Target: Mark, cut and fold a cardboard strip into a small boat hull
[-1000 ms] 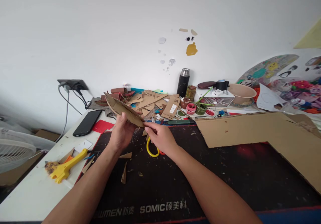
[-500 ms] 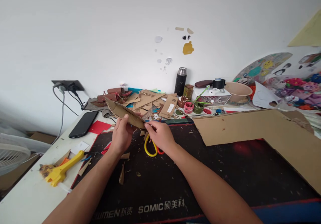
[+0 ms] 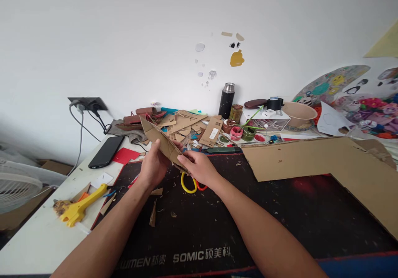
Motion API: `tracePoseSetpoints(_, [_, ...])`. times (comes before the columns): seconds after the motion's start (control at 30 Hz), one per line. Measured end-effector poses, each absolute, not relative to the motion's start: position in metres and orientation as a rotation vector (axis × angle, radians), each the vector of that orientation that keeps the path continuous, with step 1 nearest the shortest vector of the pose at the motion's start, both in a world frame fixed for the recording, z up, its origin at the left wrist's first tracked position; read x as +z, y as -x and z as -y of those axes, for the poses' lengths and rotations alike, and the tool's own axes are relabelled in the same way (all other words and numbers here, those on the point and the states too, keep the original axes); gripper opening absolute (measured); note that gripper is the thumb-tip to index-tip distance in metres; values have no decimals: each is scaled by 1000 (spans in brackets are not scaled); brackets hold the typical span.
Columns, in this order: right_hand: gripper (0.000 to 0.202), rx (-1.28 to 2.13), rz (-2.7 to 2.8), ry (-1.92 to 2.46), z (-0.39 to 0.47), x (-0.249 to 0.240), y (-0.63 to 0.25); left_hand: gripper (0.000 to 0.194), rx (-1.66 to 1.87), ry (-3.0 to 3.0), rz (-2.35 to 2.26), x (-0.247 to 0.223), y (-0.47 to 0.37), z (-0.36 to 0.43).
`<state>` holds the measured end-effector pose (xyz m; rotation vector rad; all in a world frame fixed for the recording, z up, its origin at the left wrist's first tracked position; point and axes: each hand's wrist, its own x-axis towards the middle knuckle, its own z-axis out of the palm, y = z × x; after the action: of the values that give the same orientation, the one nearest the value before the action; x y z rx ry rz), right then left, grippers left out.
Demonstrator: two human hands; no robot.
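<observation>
- A brown sliver [image 3: 152,215] lies on the dark mat [image 3: 199,228], nearer than the scissors [image 3: 190,192] and to their left.
- The right hand [image 3: 200,169], just above the scissors, is closed on the lower end of a folded-looking cardboard piece [image 3: 168,150], thumb flat on its face, fingers partly hidden behind.
- The left hand [image 3: 153,166], left of and beyond the scissors, grips the same piece narrowly, thumb in front, fingers mostly hidden behind.
- Half a second ago the right fingertips pinched its tip; now the thumb lies on the face, turned broader to view, and the lower end overlaps the scissors' yellow loop.
- Beyond the scissors sits the scrap pile [image 3: 186,122].
</observation>
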<state>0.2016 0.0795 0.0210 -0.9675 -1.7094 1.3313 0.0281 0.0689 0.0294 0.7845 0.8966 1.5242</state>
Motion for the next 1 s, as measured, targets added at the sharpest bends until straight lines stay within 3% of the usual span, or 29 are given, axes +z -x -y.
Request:
tracePoseSetpoints(0.1, [34, 1374, 1635, 991, -81, 20, -202, 54, 1525, -840, -946, 28, -32, -67])
tracePoseSetpoints(0.53, [40, 1457, 1541, 950, -88, 17, -205, 34, 1382, -1104, -1005, 29, -29, -63])
tracePoseSetpoints(1.0, [36, 1496, 1628, 987, -91, 11, -205, 45, 1346, -1203, -1097, 31, -26, -64])
